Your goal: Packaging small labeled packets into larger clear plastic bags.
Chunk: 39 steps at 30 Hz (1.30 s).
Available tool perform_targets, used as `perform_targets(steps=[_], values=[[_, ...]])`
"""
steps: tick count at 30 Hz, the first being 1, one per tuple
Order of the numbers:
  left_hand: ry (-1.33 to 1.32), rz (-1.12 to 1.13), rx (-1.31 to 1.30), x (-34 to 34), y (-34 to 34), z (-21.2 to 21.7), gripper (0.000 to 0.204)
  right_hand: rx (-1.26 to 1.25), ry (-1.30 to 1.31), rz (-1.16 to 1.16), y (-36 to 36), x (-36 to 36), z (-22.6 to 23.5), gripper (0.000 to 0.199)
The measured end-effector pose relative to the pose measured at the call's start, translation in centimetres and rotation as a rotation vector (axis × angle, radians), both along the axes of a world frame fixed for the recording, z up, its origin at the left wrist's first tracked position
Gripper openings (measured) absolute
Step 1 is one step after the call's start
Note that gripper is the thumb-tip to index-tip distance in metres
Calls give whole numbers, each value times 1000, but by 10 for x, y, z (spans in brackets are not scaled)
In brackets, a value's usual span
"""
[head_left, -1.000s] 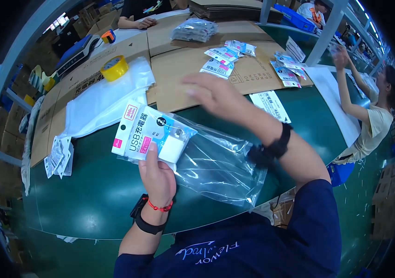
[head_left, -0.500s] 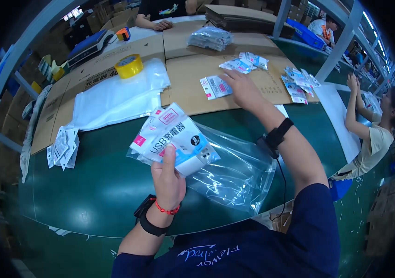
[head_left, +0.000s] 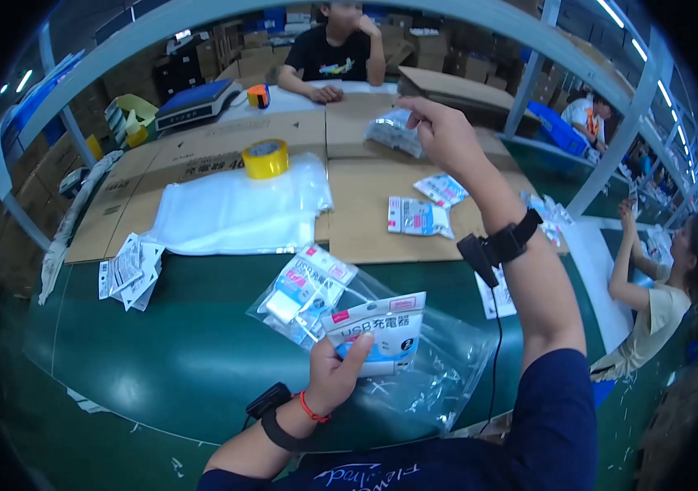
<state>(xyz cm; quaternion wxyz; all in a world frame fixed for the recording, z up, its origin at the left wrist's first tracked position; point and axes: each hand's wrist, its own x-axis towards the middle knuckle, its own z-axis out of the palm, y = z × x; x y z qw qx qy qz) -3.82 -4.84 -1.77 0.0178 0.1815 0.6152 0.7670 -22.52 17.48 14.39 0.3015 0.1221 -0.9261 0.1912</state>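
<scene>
My left hand [head_left: 337, 375] grips a white and blue USB charger package [head_left: 382, 327] by its lower edge, thumb on the front. Beneath and beside it, a large clear plastic bag [head_left: 451, 368] lies on the green table. More charger packages [head_left: 304, 282] lie stacked at that bag's left end. My right hand [head_left: 445, 135] is raised toward the far side, fingers partly bent and apart, with nothing visible in them. Behind it sits a bundle of clear-wrapped packs [head_left: 394, 135]; whether they touch cannot be told. Two charger packages [head_left: 418, 217] lie on the cardboard below my right hand.
White plastic bags [head_left: 234, 204] lie under a yellow tape roll [head_left: 265, 159] on cardboard [head_left: 365, 241]. White cards [head_left: 132, 270] lie at left; more packages [head_left: 552, 211] lie beyond my right forearm. A scale [head_left: 198, 102] stands far left. Co-workers sit across [head_left: 328, 61] and at right [head_left: 652, 303].
My right hand has left the packages on the cardboard and moved farther away, upward. The stack from my left hand now lies on the clear bag; that hand holds a package. The view has shifted.
</scene>
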Motion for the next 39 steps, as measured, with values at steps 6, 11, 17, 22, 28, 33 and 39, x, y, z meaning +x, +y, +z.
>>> perform_targets(steps=[6, 11, 17, 22, 28, 33, 39], values=[[57, -229, -89, -1, -4, 10, 24, 376, 26, 289, 80, -19, -113, 38], [60, -350, -177, 4, 0, 7, 23, 403, -437, 93, 80, 20, -132, 32], [-283, -344, 36, 3, 14, -4, 31, 265, -513, 115, 90, 44, -129, 38], [-688, -326, 286, -6, 22, -11, 39, 191, -430, 261, 81, 74, -146, 45], [-723, -271, 304, -11, 26, -9, 43, 193, -462, 215, 90, 64, -148, 56], [-705, -331, 331, -13, 33, -4, 47, -156, -393, 174, 101, 85, -138, 52], [-638, -387, 179, -10, 13, -18, 50, 87, -67, 337, -5, 197, -102, 47]])
